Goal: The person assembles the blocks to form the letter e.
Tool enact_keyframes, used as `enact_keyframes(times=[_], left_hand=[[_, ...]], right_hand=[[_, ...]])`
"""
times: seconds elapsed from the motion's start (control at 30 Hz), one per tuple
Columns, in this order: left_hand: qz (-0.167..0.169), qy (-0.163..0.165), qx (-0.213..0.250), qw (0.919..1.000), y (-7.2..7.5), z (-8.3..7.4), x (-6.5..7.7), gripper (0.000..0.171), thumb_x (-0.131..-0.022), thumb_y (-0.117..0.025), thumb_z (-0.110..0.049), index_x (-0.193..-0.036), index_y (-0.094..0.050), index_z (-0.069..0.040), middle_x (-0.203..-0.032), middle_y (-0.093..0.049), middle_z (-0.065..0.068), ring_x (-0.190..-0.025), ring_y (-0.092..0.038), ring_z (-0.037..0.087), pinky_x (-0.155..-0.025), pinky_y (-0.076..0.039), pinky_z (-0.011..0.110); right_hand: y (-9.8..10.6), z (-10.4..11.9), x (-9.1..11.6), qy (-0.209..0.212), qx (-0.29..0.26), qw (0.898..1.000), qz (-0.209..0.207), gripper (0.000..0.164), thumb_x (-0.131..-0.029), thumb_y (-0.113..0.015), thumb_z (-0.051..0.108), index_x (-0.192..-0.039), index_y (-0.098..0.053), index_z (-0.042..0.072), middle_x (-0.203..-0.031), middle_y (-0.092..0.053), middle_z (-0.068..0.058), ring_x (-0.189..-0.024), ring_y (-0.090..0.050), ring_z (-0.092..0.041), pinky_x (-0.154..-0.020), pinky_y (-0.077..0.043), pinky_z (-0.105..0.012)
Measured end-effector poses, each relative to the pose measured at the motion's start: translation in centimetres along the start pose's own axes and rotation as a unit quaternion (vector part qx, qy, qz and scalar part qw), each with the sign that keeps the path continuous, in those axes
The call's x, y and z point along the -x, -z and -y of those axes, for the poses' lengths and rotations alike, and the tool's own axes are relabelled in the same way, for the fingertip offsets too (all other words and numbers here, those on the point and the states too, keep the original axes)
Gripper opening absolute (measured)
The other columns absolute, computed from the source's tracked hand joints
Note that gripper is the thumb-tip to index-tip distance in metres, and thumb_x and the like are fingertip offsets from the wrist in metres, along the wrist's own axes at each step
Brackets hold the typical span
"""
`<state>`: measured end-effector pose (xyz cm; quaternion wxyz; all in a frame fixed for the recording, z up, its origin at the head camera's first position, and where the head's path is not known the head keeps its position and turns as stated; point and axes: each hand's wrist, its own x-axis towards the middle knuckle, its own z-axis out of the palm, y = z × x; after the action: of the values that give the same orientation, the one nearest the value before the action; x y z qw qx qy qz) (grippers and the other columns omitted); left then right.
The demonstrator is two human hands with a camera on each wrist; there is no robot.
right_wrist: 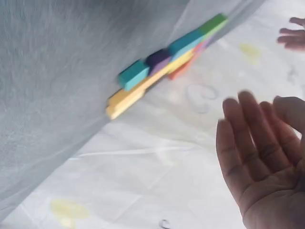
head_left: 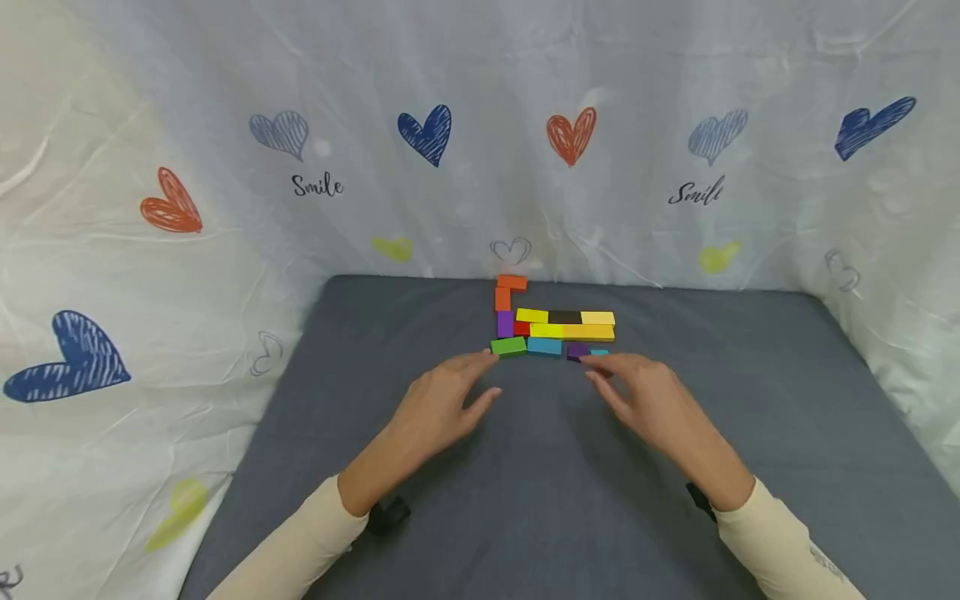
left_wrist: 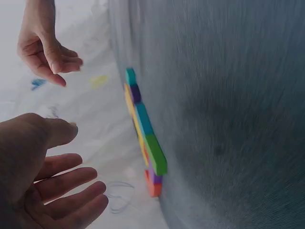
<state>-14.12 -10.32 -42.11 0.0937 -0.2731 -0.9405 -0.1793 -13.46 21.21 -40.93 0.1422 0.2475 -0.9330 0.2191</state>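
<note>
Several coloured wooden blocks lie flat in a cluster at the far side of the grey table. In front are a green block [head_left: 509, 347], a blue block [head_left: 544, 346], a dark purple block [head_left: 577, 352] and a teal block [right_wrist: 134, 74]. My left hand [head_left: 442, 404] hovers with relaxed fingers and holds nothing; its fingertips overlap the green block's near edge in the head view. My right hand [head_left: 651, 404] is nearest the purple and teal blocks, partly hiding them in the head view. Its fingers [right_wrist: 262, 138] extend with nothing between them in the right wrist view.
Behind the front row lie yellow blocks [head_left: 588, 332], a black block [head_left: 564, 317], a red block [head_left: 522, 328], a purple block [head_left: 506, 324] and orange blocks [head_left: 512, 282]. A white cloth [head_left: 480, 192] printed with hearts hangs behind the grey-covered table [head_left: 517, 500].
</note>
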Motion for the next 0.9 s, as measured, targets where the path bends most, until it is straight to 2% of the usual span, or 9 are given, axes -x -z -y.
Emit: enact_keyframes(times=[0.2,0.43,0.67,0.9], left_hand=[[0.004,0.014,0.006,0.9999,-1.7,2.0,-3.5,0.045,-0.1,-0.076,-0.029,-0.142,-0.068,-0.012,-0.133,-0.071,0.006,-0.117,-0.071,0.022,-0.094,-0.06,0.042],[0.04,0.039,-0.004,0.9984,-4.0,3.1,-6.8,0.043,-0.1,-0.077,-0.027,-0.138,-0.069,-0.01,-0.13,-0.07,0.007,-0.111,-0.07,0.022,-0.096,-0.059,0.041],[0.079,0.062,-0.005,0.9949,-5.3,3.3,-8.0,0.037,-0.098,-0.079,-0.026,-0.13,-0.071,-0.009,-0.126,-0.069,0.009,-0.104,-0.068,0.024,-0.095,-0.058,0.042],[0.084,0.064,-0.008,0.9944,-6.1,3.4,-8.5,0.037,-0.096,-0.081,-0.024,-0.127,-0.072,-0.008,-0.122,-0.067,0.01,-0.098,-0.066,0.023,-0.093,-0.059,0.039]], right_hand=[[-1.5,-3.3,-3.3,-0.029,0.027,0.999,-0.002,0.024,-0.097,-0.078,0.008,-0.12,-0.075,0.003,-0.108,-0.072,-0.01,-0.086,-0.066,-0.027,-0.073,-0.058,-0.044],[-3.2,-6.5,-6.1,-0.058,0.089,0.992,0.07,0.031,-0.097,-0.078,0.007,-0.126,-0.073,0.0,-0.119,-0.07,-0.017,-0.106,-0.066,-0.035,-0.09,-0.057,-0.051],[-4.6,-8.1,-7.6,-0.064,0.093,0.987,0.114,0.027,-0.097,-0.078,0.01,-0.122,-0.075,0.001,-0.118,-0.068,-0.016,-0.106,-0.066,-0.037,-0.093,-0.056,-0.054],[-5.5,-9.1,-7.8,-0.072,0.091,0.985,0.129,0.03,-0.095,-0.081,0.013,-0.122,-0.074,0.001,-0.118,-0.066,-0.015,-0.111,-0.062,-0.035,-0.097,-0.055,-0.054]])
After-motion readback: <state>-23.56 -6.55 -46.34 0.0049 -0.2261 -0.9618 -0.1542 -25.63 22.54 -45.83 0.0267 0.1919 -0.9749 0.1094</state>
